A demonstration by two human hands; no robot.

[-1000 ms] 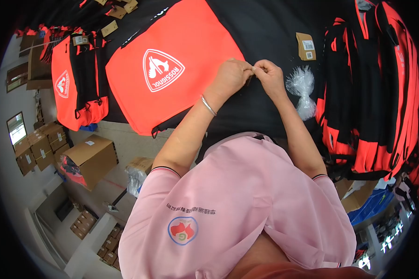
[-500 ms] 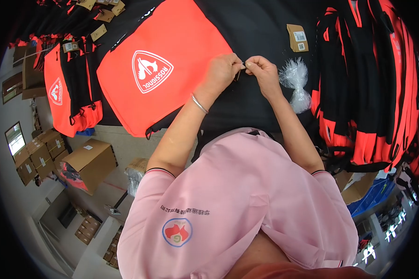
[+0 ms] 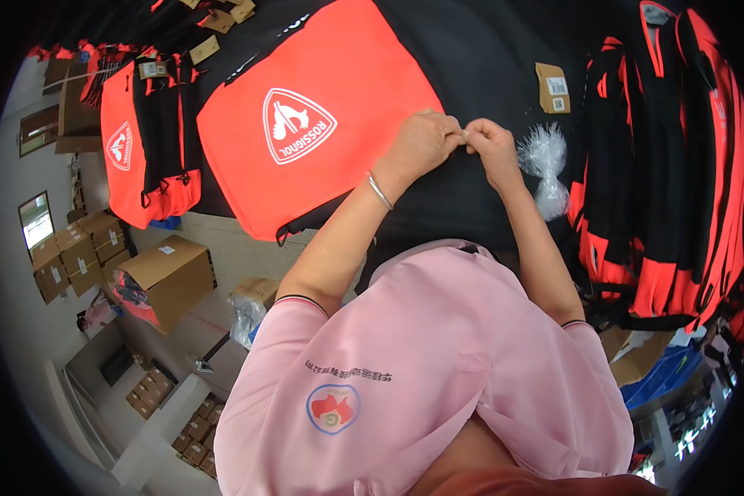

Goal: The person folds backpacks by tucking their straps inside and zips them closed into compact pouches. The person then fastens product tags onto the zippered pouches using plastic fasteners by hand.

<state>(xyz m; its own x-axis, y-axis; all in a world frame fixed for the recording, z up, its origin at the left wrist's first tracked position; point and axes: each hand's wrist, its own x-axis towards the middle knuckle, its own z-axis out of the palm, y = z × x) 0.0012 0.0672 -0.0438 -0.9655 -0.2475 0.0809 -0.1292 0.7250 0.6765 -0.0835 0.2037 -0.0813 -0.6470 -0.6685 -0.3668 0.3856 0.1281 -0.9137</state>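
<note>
A bright orange-red drawstring bag with a white ROSSIGNOL emblem lies on the black-covered table, its lower right corner near my hands. My left hand, with a silver bangle on its wrist, is closed in a pinch beside that corner. Against it my right hand is also pinched, the fingertips of both almost touching. Whatever sits between the fingertips is too small to make out. Just right of my right hand lies a bundle of clear plastic fasteners, tied at its middle. Beyond it is a small stack of brown card tags with barcode labels.
Piled black and orange-red bags cover the table's right side. More folded bags with tags sit at the left edge. On the floor at left stand an open cardboard box and stacked cartons.
The whole view has shifted, so the table things appear farther right. Both hands remain pinched together near the bag's corner; a small pale bit seen between the fingertips before is now hidden.
</note>
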